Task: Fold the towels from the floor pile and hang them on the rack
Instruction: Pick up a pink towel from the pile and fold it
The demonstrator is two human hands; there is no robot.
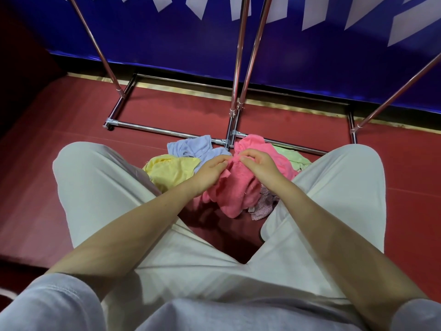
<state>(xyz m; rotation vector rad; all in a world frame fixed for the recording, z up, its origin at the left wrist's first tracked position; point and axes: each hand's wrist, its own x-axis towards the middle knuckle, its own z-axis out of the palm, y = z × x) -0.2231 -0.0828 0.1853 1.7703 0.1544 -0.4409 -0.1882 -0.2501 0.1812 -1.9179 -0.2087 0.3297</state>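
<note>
Between the knees, above the floor pile, the left hand [210,172] and right hand [259,163] pinch one edge of the crumpled pink terry towel [235,187], fingertips nearly touching (equally near); it hangs toward the person, the chrome tube rack [235,75] beyond.

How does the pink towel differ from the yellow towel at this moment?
The pink towel is pinched by both the left hand and the right hand; the yellow towel is untouched. Pink is lifted between the knees; yellow lies beside the left knee. Both are crumpled, unfolded.
</note>
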